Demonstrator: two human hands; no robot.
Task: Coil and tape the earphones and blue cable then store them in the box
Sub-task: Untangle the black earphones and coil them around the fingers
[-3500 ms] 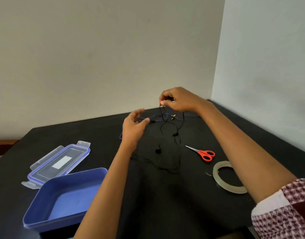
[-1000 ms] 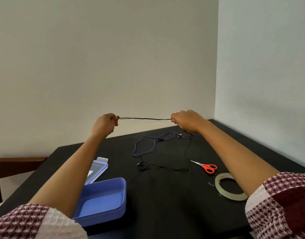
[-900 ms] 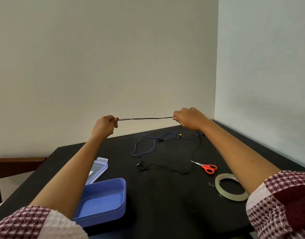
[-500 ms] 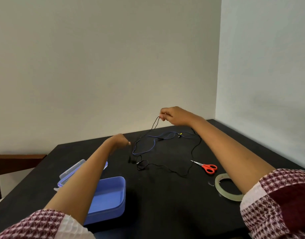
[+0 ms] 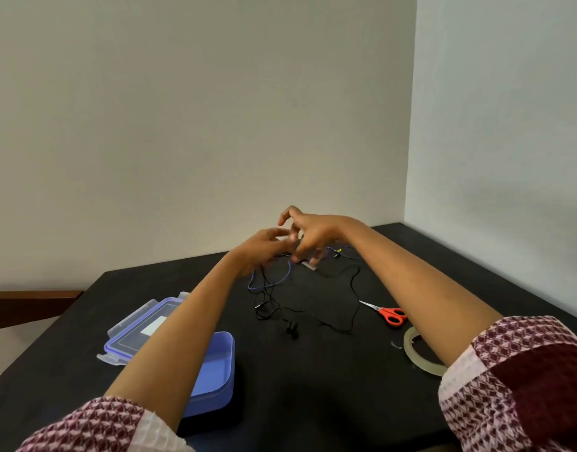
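My left hand [image 5: 259,249] and my right hand [image 5: 313,231] meet in the air above the far middle of the black table [image 5: 329,386]. Their fingers overlap and are blurred. The thin black earphone cable [image 5: 354,288] drops from between the hands to the table, and its earbuds [image 5: 292,328] lie on the surface. My right hand seems to pinch the cable, with its forefinger raised. Whether my left fingers grip it I cannot tell. The blue cable [image 5: 287,272] lies looped under the hands. The open blue box [image 5: 215,380] stands at the front left.
The box lid [image 5: 140,327] lies flat behind the box. Red-handled scissors [image 5: 389,315] and a roll of clear tape [image 5: 414,352] lie on the right, partly under my right forearm. Walls meet at the table's far right corner. A wooden chair back [image 5: 26,305] stands at the left.
The earphone cable was stretched taut between both hands. My left hand then let go, dropped, and has now come back up to my right hand. The earbuds now lie on the table.
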